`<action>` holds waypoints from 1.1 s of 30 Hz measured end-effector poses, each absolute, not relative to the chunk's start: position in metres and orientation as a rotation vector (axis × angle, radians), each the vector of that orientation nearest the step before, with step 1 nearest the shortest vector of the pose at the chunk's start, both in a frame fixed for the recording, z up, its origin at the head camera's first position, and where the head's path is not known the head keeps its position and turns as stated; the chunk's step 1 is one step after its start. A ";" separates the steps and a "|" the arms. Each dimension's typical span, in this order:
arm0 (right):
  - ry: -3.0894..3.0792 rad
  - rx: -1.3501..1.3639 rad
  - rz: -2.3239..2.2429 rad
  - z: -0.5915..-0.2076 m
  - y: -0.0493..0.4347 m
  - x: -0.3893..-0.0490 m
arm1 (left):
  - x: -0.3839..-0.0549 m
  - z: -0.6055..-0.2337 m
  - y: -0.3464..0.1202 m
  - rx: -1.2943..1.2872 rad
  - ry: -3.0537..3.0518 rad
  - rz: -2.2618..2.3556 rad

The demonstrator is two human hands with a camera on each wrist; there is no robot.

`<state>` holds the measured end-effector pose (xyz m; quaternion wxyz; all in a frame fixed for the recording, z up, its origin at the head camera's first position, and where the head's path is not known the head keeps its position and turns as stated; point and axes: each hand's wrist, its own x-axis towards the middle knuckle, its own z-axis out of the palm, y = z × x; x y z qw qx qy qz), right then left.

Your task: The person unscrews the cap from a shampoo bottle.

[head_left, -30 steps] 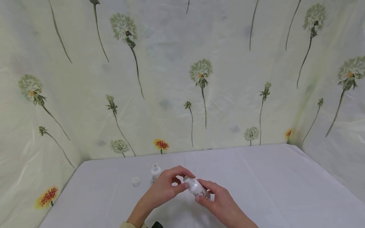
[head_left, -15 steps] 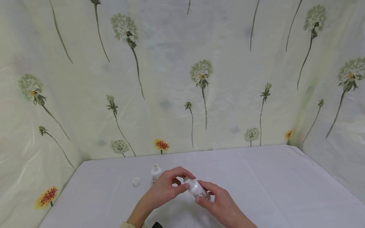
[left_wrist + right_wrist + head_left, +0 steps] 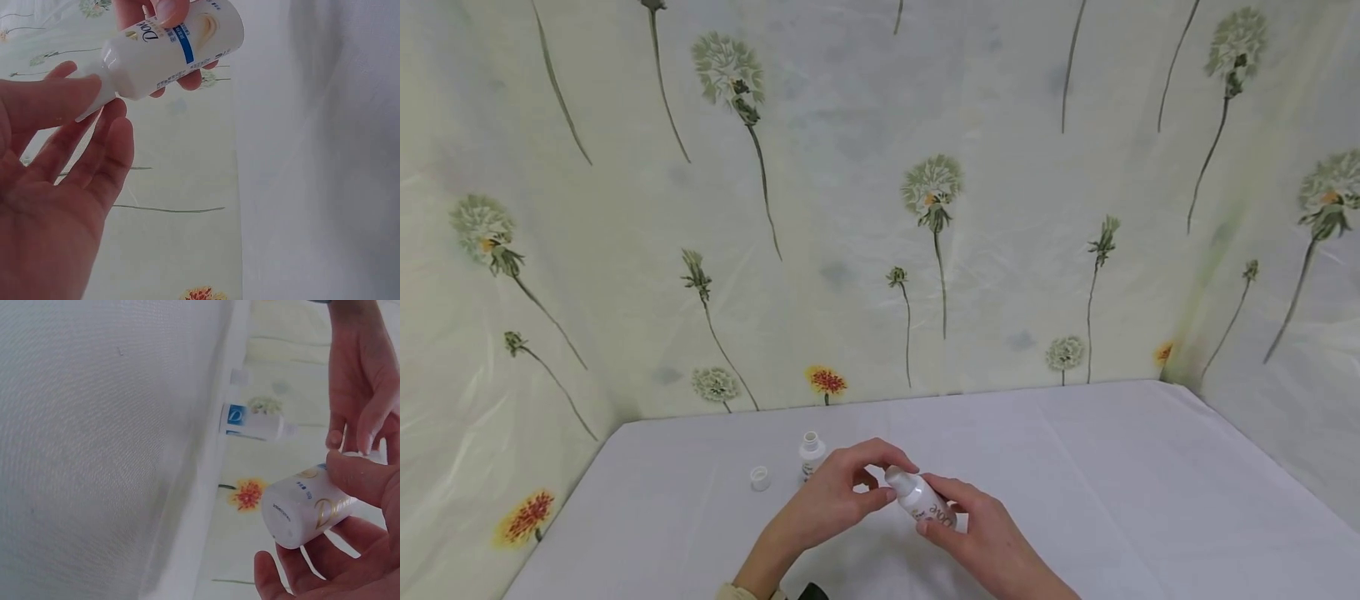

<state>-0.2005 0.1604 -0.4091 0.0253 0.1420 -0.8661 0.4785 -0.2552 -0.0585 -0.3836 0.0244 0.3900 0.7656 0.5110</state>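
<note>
My right hand [image 3: 988, 533] grips the body of a small white Dove bottle [image 3: 921, 497], which is held tilted with its capped end up toward my left hand [image 3: 831, 496]. The left thumb and fingers pinch the white cap [image 3: 103, 94] at the bottle's narrow end, the thumb lying across it in the left wrist view. Blue and gold print shows on the bottle in the wrist views, and its flat base [image 3: 284, 519] faces the right wrist camera. Part of the label is covered by my right fingers.
A second white bottle [image 3: 811, 450], uncapped, stands upright on the white-covered table [image 3: 1075, 467] behind my left hand. Left of it lies a loose white cap [image 3: 760, 478]. A curtain [image 3: 850, 208] printed with dandelions encloses the table at the back and sides.
Both hands stay nearly where they were around the bottle. Its label has turned slightly, and my left thumb has shifted a little toward the edge of the cap.
</note>
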 end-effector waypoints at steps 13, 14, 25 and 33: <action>-2.732 0.365 1.518 -0.407 0.160 -0.201 | -0.252 -0.382 -0.058 1.072 2.392 1.593; -2.731 0.366 1.519 -0.407 0.160 -0.201 | -0.252 -0.382 -0.057 1.067 2.391 1.594; -2.707 0.408 1.485 -0.407 0.160 -0.202 | -0.253 -0.381 -0.057 1.037 2.422 1.586; -2.716 0.398 1.519 -0.406 0.161 -0.201 | -0.252 -0.380 -0.057 1.063 2.436 1.568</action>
